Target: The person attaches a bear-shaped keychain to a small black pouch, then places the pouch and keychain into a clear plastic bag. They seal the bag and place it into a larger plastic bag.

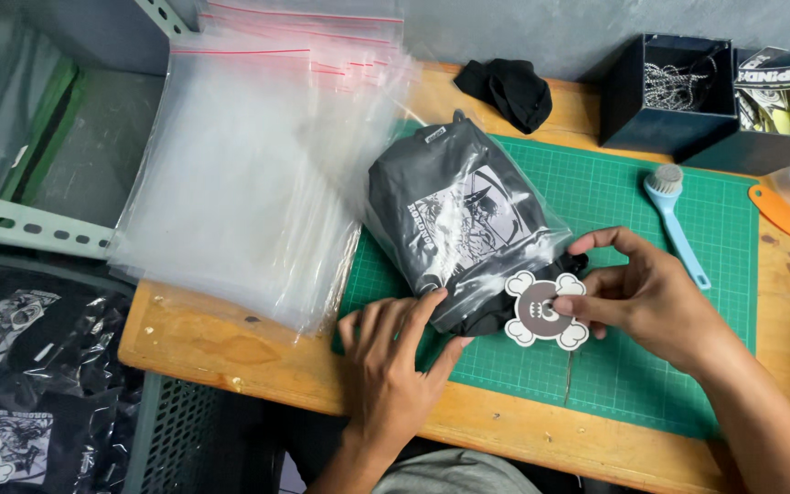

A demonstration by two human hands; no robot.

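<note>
Two hands are working one soft, light bundle: the left hand [393, 352] is pressing flat on the slippery bagged black shirt [459, 229] near the tabletop's [230, 352] front edge, while the right hand [651, 302] is pinching a stiff skull-shaped tag [544, 309] against it; gripping the bundle's folded end looks safest.

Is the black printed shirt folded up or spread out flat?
Folded: the black printed shirt sits as a compact bundle inside a clear plastic bag on the green cutting mat.
</note>
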